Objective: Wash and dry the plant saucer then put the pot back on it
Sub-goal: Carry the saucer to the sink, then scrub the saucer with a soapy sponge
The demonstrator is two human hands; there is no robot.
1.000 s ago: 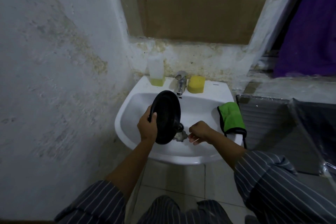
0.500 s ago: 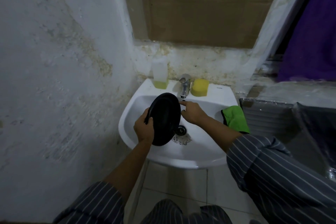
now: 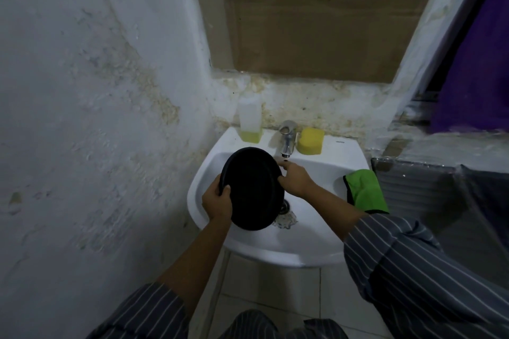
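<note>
Washing underway: black saucer (image 3: 252, 187) held tilted on edge over white sink (image 3: 325, 250), gripped at its 8 o'clock rim by left hand (image 3: 217, 202). Right hand (image 3: 296, 180), loosely curled, touching rim at 2 o'clock below tap (image 3: 287, 136). Next likely needed: water, sponge (image 3: 311, 140). Pot unseen.

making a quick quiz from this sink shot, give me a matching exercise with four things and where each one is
Things:
1. saucer
2. sponge
3. green cloth
4. soap bottle

Places:
A. draped over the sink's right rim
B. on the back ledge, left of the tap
C. held tilted over the basin by the left hand
D. on the back ledge, right of the tap

Pairs: 1-C, 2-D, 3-A, 4-B
</note>
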